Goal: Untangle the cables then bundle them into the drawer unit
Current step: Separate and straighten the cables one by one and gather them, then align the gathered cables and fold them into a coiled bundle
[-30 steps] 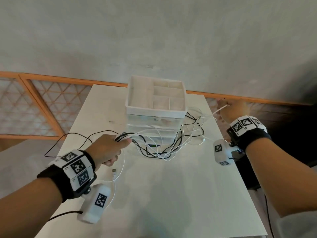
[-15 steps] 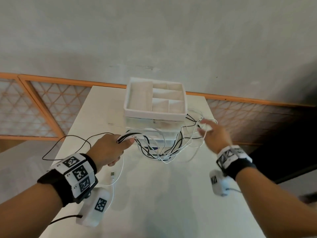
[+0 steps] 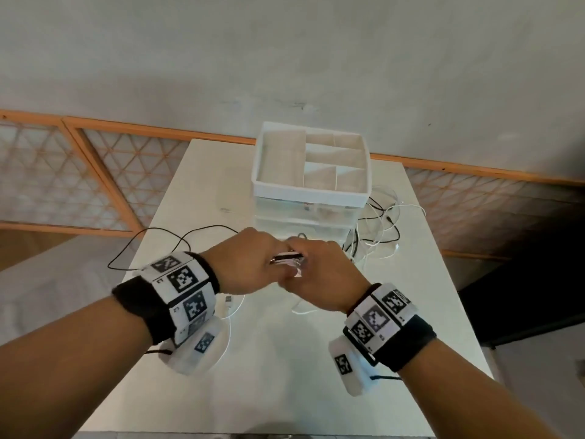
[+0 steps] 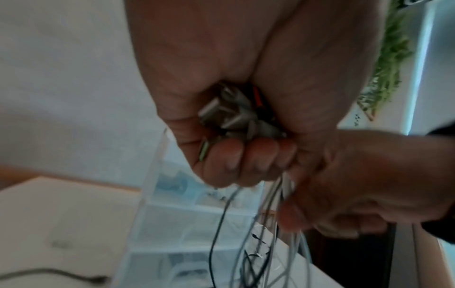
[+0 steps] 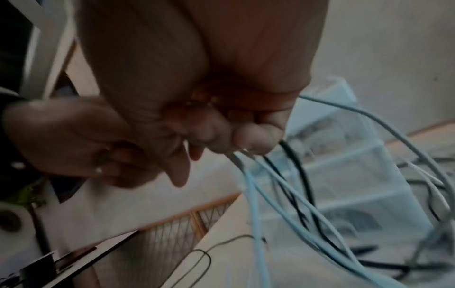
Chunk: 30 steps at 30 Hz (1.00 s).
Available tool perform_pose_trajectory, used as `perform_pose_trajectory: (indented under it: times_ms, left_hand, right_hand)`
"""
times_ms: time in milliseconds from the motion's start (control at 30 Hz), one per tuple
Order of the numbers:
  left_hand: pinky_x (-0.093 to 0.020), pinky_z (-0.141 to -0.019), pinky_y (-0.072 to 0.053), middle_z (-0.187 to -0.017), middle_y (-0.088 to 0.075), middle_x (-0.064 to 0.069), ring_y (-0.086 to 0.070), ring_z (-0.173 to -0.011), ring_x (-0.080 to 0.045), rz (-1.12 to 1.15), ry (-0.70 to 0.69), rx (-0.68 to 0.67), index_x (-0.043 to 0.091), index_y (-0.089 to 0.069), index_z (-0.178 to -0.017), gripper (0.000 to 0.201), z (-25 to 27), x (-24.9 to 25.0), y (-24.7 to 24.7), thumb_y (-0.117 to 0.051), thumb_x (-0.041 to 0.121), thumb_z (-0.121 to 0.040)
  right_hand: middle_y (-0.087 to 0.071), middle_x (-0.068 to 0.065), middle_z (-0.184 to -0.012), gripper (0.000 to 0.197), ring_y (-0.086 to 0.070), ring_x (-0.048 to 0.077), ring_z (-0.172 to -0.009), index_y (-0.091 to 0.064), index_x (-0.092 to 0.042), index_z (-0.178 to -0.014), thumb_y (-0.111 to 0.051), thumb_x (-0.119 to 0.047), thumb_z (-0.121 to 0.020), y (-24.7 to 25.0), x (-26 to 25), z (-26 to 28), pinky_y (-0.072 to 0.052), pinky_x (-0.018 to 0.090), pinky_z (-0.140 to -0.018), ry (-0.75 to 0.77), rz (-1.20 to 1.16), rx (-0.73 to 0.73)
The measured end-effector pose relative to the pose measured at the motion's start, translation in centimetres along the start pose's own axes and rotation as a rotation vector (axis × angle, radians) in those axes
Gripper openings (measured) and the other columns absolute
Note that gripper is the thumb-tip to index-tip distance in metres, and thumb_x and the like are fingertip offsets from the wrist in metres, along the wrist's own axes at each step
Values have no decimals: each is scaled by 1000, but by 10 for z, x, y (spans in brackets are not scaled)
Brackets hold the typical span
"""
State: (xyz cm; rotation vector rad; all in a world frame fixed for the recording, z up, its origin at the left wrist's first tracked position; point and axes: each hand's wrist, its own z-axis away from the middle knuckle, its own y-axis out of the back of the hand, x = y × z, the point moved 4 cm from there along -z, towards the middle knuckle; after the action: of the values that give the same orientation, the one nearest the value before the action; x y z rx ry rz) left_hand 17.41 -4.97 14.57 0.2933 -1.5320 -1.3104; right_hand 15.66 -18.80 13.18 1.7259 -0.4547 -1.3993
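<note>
Gripping the tangle of thin black and white cables [image 3: 287, 258] by its plug ends, your left hand [image 3: 250, 263] has its fingers [image 4: 236, 154] curled tight round several grey connectors, as the left wrist view shows. Your right hand [image 3: 319, 274] is pressed against the left one, its fingers [image 5: 256, 138] pinching the same cables just below, with pale and black strands hanging from them. Both hands meet above the middle of the white bench [image 3: 285, 359], just near of the translucent plastic drawer unit [image 3: 308, 213] with its white divided top tray. More loops of cable lie on the bench to the right of the unit, and one thin black lead [image 3: 152, 240] trails off to the left. A white plug end [image 3: 228, 301] lies on the bench under your left wrist.
</note>
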Motion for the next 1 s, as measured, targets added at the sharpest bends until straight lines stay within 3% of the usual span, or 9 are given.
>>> perform_pose_trajectory:
  times_ms: [67, 133, 200, 300, 400, 633, 800, 933, 1000]
  left_hand:
    - [-25, -56, -35, -56, -48, 8, -47, -55, -5, -96, -15, -47, 31, -42, -59, 42, 13, -7, 8, -61, 45, -93]
    - [-25, -55, -34, -56, -46, 6, -44, -54, -5, -154, 34, -57, 24, -40, -60, 45, 29, -20, 13, -57, 50, -94]
    - [-28, -57, -35, -58, -48, 8, -46, -56, -7, -177, 105, -83, 25, -39, -62, 45, 40, -34, 9, -53, 53, -95]
    - [-31, -64, -38, -68, -48, 8, -52, -70, -19, -250, 241, -145, 26, -39, -67, 41, 48, -55, -16, -45, 53, -98]
    - [-31, -69, -37, -82, -51, 2, -52, -78, -24, -345, 329, -177, 25, -49, -81, 31, 50, -64, -40, -41, 48, -100]
    - [-32, -74, -41, -114, -60, -8, -60, -102, -30, -416, 257, -178, 17, -63, -110, 34, 37, -47, -59, -43, 42, -99]
    - [-32, -72, -43, -97, -50, -9, -55, -87, -29, -327, 428, -122, 13, -59, -95, 26, 36, -61, -40, -49, 37, -95]
    - [-32, -69, -41, -90, -45, -4, -48, -80, -24, -373, 445, -136, 15, -59, -94, 22, 39, -61, -36, -48, 34, -94]
    - [-31, -67, -40, -90, -49, -3, -48, -78, -23, -371, 355, -147, 17, -61, -92, 21, 36, -51, -38, -49, 35, -94]
  right_hand:
    - [-64, -9, -71, 7, -59, 8, -52, -62, -26, -81, -67, -21, -83, -12, 25, 3, -49, 28, -62, -97, 36, -141]
    - [-62, -6, -63, 17, -60, 10, -40, -56, -26, -73, -62, -17, -87, -14, 67, 14, -57, 33, -58, -288, 76, -258]
    - [-66, -2, -64, 22, -68, 22, -53, -54, -28, -73, -56, -12, -88, -4, 105, 21, -57, 33, -63, -422, 204, -62]
    - [-74, 11, -84, 32, -69, 36, -81, -66, -32, -107, -55, -9, -88, 5, 125, 32, -53, 35, -73, -519, 245, 258]
    - [-69, 8, -113, 63, -65, 34, -103, -41, -48, -139, -55, -23, -83, -18, 114, 37, -52, 38, -88, -632, 292, -110]
    - [-33, 11, -139, 80, -42, 33, -123, -33, -33, -142, -59, -43, -68, -53, 9, 25, -33, 49, -102, -268, 647, -332]
    - [0, 33, -157, 70, -30, 48, -137, -38, -18, -140, -59, -43, -78, -38, 18, 24, -26, 54, -114, -499, 601, -259]
    - [21, 26, -159, 82, 3, 51, -148, -25, -24, -148, -62, -40, -76, -39, 10, 23, -11, 62, -119, -410, 523, -186]
    - [12, 18, -164, 86, 6, 42, -152, -22, -29, -150, -64, -40, -76, -51, -10, 18, -4, 62, -120, -229, 486, -167]
